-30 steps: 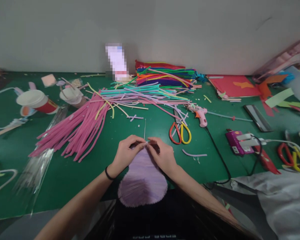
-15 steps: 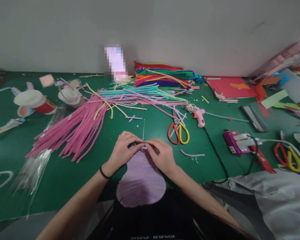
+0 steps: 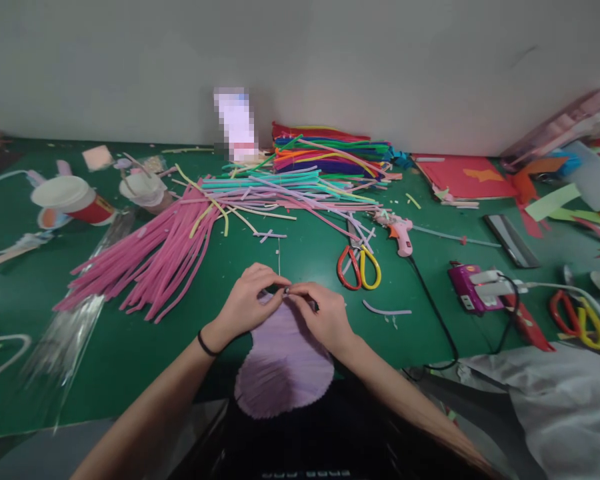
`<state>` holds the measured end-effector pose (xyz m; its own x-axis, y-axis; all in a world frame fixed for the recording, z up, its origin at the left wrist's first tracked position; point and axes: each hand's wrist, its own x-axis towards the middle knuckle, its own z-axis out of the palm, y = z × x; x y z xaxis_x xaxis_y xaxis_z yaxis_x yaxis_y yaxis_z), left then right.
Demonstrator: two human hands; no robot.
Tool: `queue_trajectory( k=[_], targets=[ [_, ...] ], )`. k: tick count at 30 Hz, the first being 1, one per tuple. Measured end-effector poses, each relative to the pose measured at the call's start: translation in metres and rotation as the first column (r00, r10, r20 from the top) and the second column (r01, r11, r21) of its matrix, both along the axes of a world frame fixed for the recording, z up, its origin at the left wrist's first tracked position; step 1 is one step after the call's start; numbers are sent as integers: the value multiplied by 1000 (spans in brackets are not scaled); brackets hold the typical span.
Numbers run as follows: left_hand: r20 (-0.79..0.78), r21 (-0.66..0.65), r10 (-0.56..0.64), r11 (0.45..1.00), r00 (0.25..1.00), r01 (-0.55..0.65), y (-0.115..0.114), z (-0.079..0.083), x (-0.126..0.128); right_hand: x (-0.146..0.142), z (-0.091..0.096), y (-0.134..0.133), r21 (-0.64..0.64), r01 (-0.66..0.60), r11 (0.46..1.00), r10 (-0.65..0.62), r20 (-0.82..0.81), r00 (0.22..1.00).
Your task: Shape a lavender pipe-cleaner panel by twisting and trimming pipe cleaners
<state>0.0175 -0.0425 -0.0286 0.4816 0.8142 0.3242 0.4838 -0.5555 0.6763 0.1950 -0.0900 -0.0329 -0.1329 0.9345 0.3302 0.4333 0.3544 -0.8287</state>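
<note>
A lilac pipe-cleaner piece [image 3: 285, 370], narrow at the top and wide and rounded at the bottom, lies between my forearms at the front of the table. My left hand [image 3: 247, 303] pinches its top end from the left, thumb and forefinger together. From the right, my right hand [image 3: 325, 313] pinches at the same spot, its fingertips meeting the left ones. A thin wire [image 3: 279, 259] sticks up from the fingertips, away from me. Whatever small part sits right in the pinch is mostly hidden by the fingers.
Pink pipe cleaners [image 3: 165, 247] fan out at left, near paper cups [image 3: 65, 193]. Coloured bundles [image 3: 330, 157] lie along the wall by a propped phone [image 3: 237, 123]. Scissors [image 3: 370, 268], a pink glue gun [image 3: 403, 235] and a purple power adapter [image 3: 464, 287] are at right.
My fingertips have dropped slightly towards me and draw closer together at the top of the lilac piece. The wire now leans more to the left.
</note>
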Motion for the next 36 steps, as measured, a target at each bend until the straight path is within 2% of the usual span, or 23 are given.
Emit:
queue_trajectory(
  k=[2, 5, 10, 13, 16, 20, 25, 31, 36],
  targets=[
    [-3, 12, -67, 998, 998, 67, 1, 2, -5, 2, -1, 2, -22, 7, 1000, -7, 1, 1000],
    [-10, 51, -107, 993, 994, 107, 3, 3, -10, 4, 1, 4, -52, -8, 999, 8, 7, 1000],
    [16, 94, -97, 991, 995, 96, 4, 2, -10, 3, 2, 6, -123, -62, 990, 57, -45, 997],
    [-21, 131, -96, 987, 995, 98, 4, 1, -10, 3, 1, 9, -152, -97, 984, 84, -94, 992],
    [-94, 105, -92, 989, 991, 101, 5, 3, -14, 7, 2, 13, -121, -91, 988, 96, 37, 995],
    [-102, 55, -93, 994, 990, 99, 5, 6, -18, 19, 6, 18, -3, -56, 998, 56, 221, 974],
    [-73, 49, -91, 994, 993, 95, 4, 8, -17, 30, 7, 17, 100, -47, 994, 15, 295, 955],
    [-23, 29, -46, 998, 999, 46, 3, 10, -15, 32, 9, 10, 126, -26, 992, -25, 382, 924],
    [65, -144, -56, 987, 996, 65, -2, 3, -5, 30, 11, 9, 95, -65, 993, 21, 402, 915]
  ],
)
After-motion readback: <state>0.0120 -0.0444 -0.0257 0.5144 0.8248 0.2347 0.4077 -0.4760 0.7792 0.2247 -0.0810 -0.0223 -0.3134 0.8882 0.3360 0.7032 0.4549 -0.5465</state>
